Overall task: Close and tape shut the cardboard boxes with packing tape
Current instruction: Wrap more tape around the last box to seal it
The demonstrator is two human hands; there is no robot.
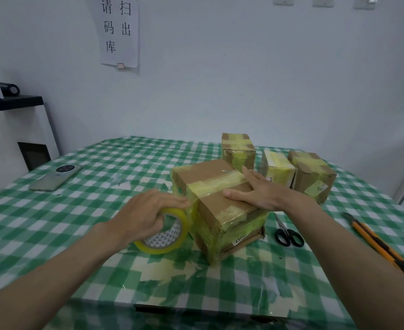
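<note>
A brown cardboard box [210, 173] with closed flaps and yellowish tape bands over its top and sides sits mid-table. My right hand [255, 191] lies flat on its top, fingers straight and spread, pressing the lid. My left hand [146, 210] grips a roll of yellow packing tape [170, 234] just left of the box, low against its side. A strip of tape runs from the roll up the box's left side onto the top.
Three smaller taped boxes [238, 151] [277, 169] [311, 175] stand behind at the right. Black scissors [288, 234] and an orange utility knife [377, 244] lie right of the box. A phone [54, 178] lies far left on the green checked tablecloth [53, 234].
</note>
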